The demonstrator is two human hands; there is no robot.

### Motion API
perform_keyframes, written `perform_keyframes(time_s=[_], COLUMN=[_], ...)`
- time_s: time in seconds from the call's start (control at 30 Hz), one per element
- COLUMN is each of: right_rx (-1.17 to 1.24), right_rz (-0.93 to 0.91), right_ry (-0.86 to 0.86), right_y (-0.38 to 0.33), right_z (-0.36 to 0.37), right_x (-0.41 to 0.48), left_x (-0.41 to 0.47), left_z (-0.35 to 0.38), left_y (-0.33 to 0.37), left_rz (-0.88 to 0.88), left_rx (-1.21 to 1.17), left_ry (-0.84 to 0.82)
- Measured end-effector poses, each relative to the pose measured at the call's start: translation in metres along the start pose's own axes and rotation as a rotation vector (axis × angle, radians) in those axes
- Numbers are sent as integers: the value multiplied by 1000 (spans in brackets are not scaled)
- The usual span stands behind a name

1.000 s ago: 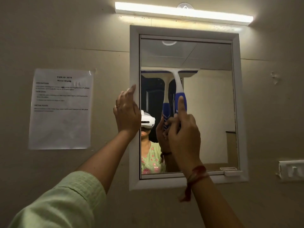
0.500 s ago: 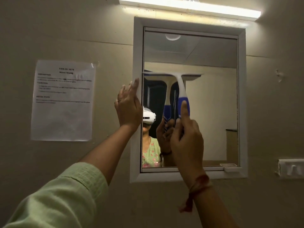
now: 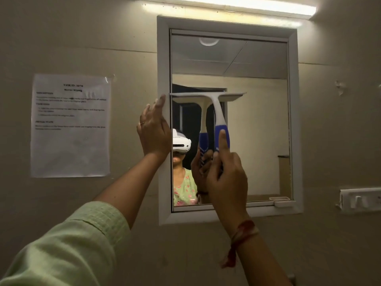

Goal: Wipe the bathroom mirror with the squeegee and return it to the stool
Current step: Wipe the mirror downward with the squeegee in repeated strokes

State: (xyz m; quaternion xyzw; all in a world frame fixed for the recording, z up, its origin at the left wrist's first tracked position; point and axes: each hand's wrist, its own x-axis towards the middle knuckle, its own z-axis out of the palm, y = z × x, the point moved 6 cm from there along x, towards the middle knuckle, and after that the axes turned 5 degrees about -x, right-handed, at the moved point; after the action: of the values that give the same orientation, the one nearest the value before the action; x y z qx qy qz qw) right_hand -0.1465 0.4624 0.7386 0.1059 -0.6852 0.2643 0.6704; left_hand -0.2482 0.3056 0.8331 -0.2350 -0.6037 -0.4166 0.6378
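Mid-wipe, judging by the pose. Gripping squeegee (image 3: 218,112) in right hand (image 3: 224,172): fingers curled round the blue handle, forefinger laid straight up it. Bracing with left hand (image 3: 153,135) on the left side of the mirror (image 3: 257,141), against its frame (image 3: 164,58), fingers straight and flat, holding nothing. Squeegee against the mirror, on its left half, around mid-height, blade level, left tip just beside the frame. No stool in view.

For a good stroke: keep blade flat and level on the mirror, press evenly, pull straight down to the mirror's bottom edge, then overlap the next pass toward the mirror's right half. Avoid tilting; likely to leave streaks.

Materials: mirror smooth, reflective, rectangular; frame white, moulded. Squeegee T-shaped, white hard-looking plastic head and neck, blue grip probably rubbery, thin blade edge. Left of the mirror, taped paper sheet (image 3: 70,124), slightly glossy. Above the mirror, long tube light (image 3: 226,5).
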Motion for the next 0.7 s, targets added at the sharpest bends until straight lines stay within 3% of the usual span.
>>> perform_keyframes(time_s=[0.13,0.37,0.6,0.7], right_rx=[8,39,1,7], right_rz=[21,41,29,42], right_ry=[9,-58,-9,-38], right_y=[-2,8,4,9], right_z=[4,4,-1,2], right_x=[17,-45,-2,-22], left_x=[0,-1,1,1], left_z=[1,1,1,0], left_y=[0,1,-1,-1], left_rz=[2,5,26,34], left_rx=[12,18,11,12], left_ry=[-1,3,9,7])
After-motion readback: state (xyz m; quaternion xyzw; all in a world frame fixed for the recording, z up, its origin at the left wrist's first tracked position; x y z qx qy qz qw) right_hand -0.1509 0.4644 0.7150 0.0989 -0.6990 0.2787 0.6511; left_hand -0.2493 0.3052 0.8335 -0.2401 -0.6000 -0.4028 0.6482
